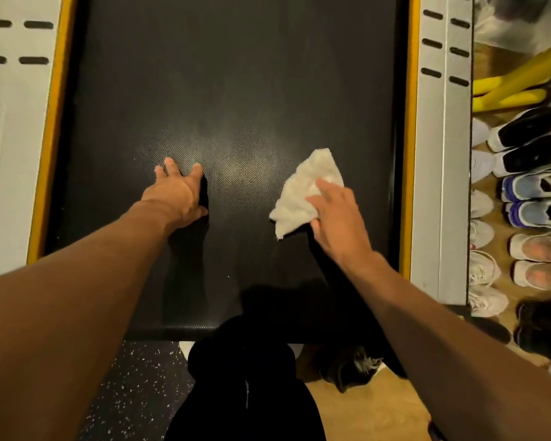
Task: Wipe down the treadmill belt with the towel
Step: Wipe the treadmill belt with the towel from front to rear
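The white towel [301, 189] lies crumpled on the treadmill belt [236, 84], right of centre, pressed down by the right hand [339, 214] — fingers laid fairly straight over its near edge, not curled round it. The left hand [180, 190] rests flat on the belt, fingers spread, well apart. Beyond the right side rail [434, 160] stands a row of sneakers [530, 192].

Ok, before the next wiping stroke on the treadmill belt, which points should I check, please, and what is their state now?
1. The towel under the right hand: ok, the fingers lie on it.
2. The towel on the treadmill belt: ok, it rests on the right part.
3. The left hand away from the towel: ok, it presses the belt with spread fingers.
4. The belt standing still: cannot tell.
5. The shoes off the belt: ok, they stand beyond the right side rail.
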The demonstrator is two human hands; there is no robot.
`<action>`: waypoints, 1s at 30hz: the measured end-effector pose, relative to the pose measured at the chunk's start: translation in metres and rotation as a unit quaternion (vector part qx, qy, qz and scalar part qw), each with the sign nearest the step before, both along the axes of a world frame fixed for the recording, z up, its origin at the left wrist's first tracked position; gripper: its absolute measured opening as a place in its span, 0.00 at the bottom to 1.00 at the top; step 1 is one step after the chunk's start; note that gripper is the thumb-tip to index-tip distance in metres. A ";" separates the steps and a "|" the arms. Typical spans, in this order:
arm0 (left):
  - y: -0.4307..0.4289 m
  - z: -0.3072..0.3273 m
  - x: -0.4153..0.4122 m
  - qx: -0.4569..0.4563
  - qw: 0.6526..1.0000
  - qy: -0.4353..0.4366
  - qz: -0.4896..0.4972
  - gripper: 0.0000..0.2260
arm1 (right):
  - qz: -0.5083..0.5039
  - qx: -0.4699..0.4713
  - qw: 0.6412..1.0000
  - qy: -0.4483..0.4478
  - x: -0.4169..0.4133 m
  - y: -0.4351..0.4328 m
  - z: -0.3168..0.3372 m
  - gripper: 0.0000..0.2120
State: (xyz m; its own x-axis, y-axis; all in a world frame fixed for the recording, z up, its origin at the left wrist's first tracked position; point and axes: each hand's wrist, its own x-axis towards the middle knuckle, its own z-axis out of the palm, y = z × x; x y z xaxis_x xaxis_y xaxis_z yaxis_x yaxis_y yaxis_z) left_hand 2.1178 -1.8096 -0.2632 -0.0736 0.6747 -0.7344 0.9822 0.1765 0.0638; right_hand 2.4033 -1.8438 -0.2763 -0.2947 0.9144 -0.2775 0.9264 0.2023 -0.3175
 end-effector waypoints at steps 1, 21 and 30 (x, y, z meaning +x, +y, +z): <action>0.000 0.000 0.000 0.000 1.000 0.000 0.002 0.40 | 0.003 -0.013 1.000 0.004 -0.001 -0.010 0.004 0.17; -0.002 -0.005 -0.002 0.002 1.000 -0.006 0.009 0.40 | -0.139 0.016 0.990 0.006 0.026 0.000 0.038 0.17; -0.001 -0.008 -0.002 -0.003 1.000 0.010 0.007 0.40 | -0.107 0.057 0.988 -0.095 0.028 0.063 0.004 0.24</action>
